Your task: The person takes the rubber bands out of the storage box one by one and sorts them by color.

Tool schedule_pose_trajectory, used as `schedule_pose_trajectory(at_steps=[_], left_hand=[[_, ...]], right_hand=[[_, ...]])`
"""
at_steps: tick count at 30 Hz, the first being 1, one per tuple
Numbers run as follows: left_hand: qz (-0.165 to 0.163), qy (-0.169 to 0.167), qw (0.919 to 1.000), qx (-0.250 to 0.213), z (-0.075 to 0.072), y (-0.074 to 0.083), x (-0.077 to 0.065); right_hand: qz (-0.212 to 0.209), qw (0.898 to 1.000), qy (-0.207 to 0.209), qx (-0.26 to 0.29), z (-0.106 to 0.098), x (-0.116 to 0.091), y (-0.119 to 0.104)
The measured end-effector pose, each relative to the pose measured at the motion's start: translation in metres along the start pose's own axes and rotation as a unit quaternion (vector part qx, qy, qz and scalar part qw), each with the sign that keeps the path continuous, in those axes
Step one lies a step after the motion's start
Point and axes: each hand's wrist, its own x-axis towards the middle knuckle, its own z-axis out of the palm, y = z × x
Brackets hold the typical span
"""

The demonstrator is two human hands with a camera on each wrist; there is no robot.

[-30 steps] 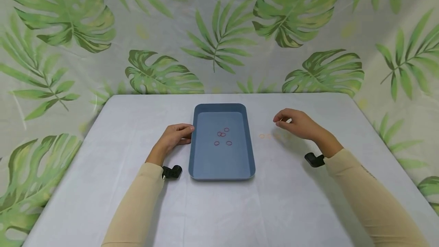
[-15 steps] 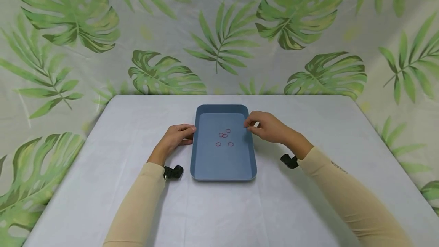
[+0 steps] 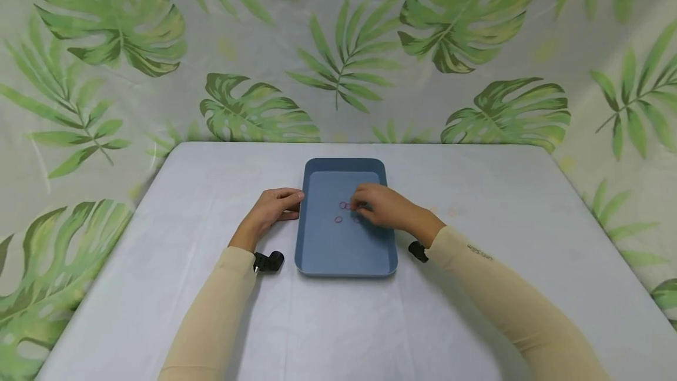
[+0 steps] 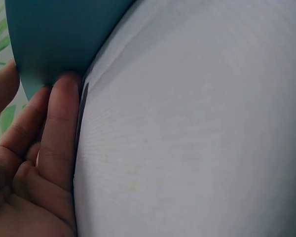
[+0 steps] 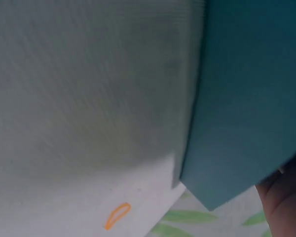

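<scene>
A blue rectangular tray [image 3: 346, 257] lies on the table, with several thin red rubber bands [image 3: 338, 219] on its floor. My left hand [image 3: 270, 210] rests at its left side. In the left wrist view the fingers [image 4: 63, 123] touch the tray's outer wall [image 4: 54, 39] and another digit lies near the rim. My right hand [image 3: 388, 207] reaches over the right rim, its fingers bent down among the red bands and covering part of them. I cannot tell whether these fingertips hold a band. In the right wrist view only part of this hand [image 5: 288, 207] shows beyond the tray wall.
Orange rubber bands [image 3: 452, 211] lie on the white-covered table [image 3: 476, 181] right of the tray, partly behind my right forearm. One orange band [image 5: 117, 216] shows in the right wrist view. A leaf-patterned cloth [image 3: 338, 46] hangs behind the table.
My right hand has moved left, from over the orange bands on the table, across the tray's right rim and down to the red bands. My left hand stays at the tray's left side.
</scene>
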Motion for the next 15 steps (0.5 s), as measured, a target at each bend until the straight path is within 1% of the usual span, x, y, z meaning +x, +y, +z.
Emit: schedule_pose_trajectory(at_steps=[5,8,15], left_hand=[[-0.003,-0.002,1.0000,-0.004,0.000,0.001,0.001],[-0.003,-0.003,1.0000,-0.002,0.000,0.002,0.002],[-0.015,0.002,0.9999,-0.008,0.000,0.001,0.003]], right_hand=[[0.008,0.999,-0.014,-0.043,0.007,0.001,0.001],[0.016,0.998,-0.019,-0.060,0.009,0.001,0.002],[0.027,0.997,-0.017,-0.063,0.013,0.002,0.004]])
